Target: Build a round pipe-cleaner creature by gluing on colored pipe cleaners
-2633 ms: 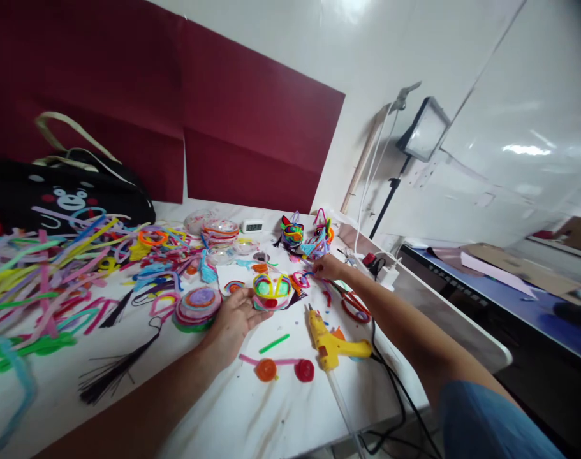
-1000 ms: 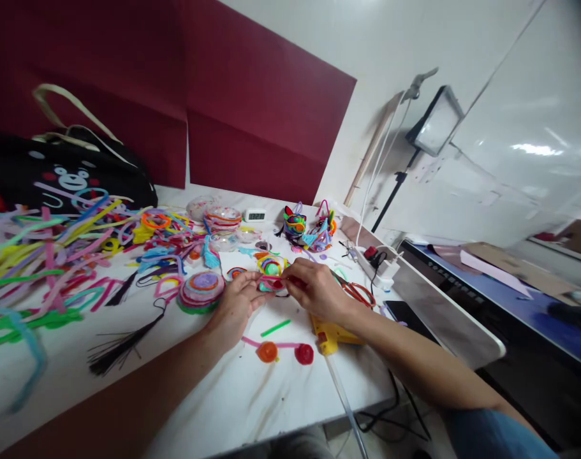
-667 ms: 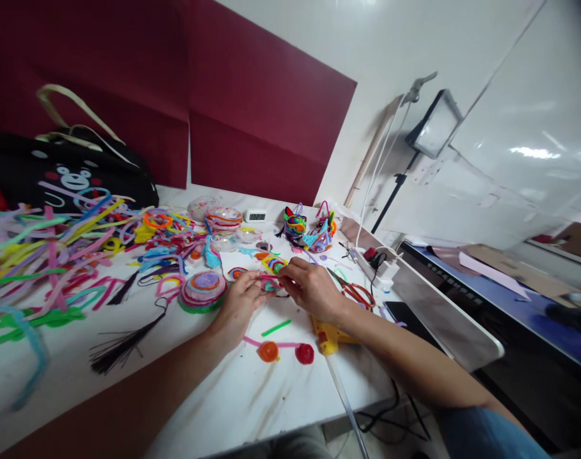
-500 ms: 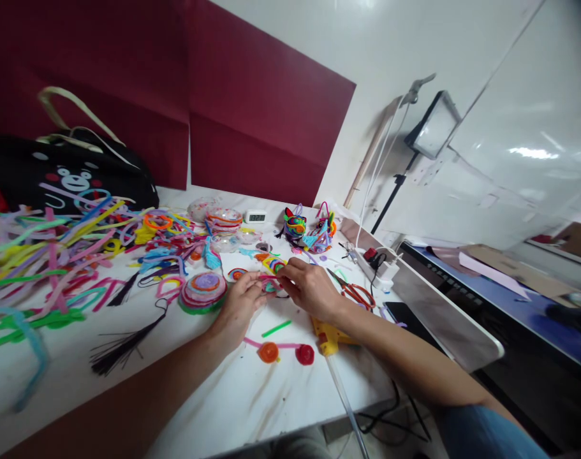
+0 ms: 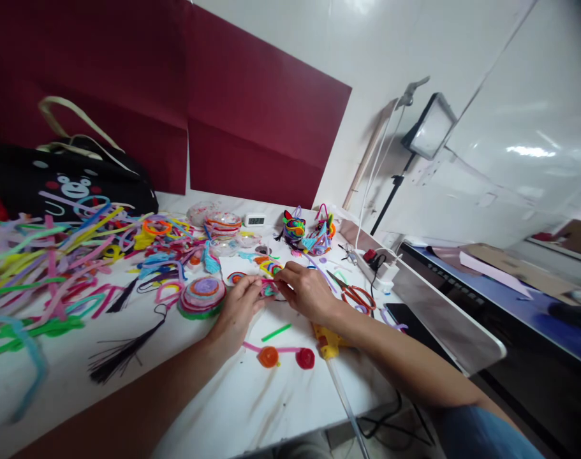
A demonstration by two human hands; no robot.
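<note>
My left hand (image 5: 241,310) and my right hand (image 5: 305,290) meet over the table, fingertips closed on a small pink and teal pipe-cleaner piece (image 5: 268,288). The fingers cover much of it. Behind them lies a white sheet (image 5: 229,262) with a rainbow-striped piece (image 5: 270,266) and a round coil of red, orange and blue (image 5: 236,278). Left of my left hand sits a layered dome of pipe cleaner (image 5: 203,295), purple and orange on top. Nearer me lie a green strip (image 5: 276,333), an orange coil (image 5: 268,357) and a red coil (image 5: 305,357) by a pink strand.
Loose pipe cleaners (image 5: 55,261) and black tassels (image 5: 122,360) crowd the left. A yellow glue gun (image 5: 328,342) lies under my right forearm, near orange-handled scissors (image 5: 357,296), a phone (image 5: 414,328) and a power strip (image 5: 383,269). Two colourful figures (image 5: 294,226) stand behind.
Both hands stay at the pink and teal piece, with only slight finger shifts. The view has moved a little. Nothing has been put down or picked up.
</note>
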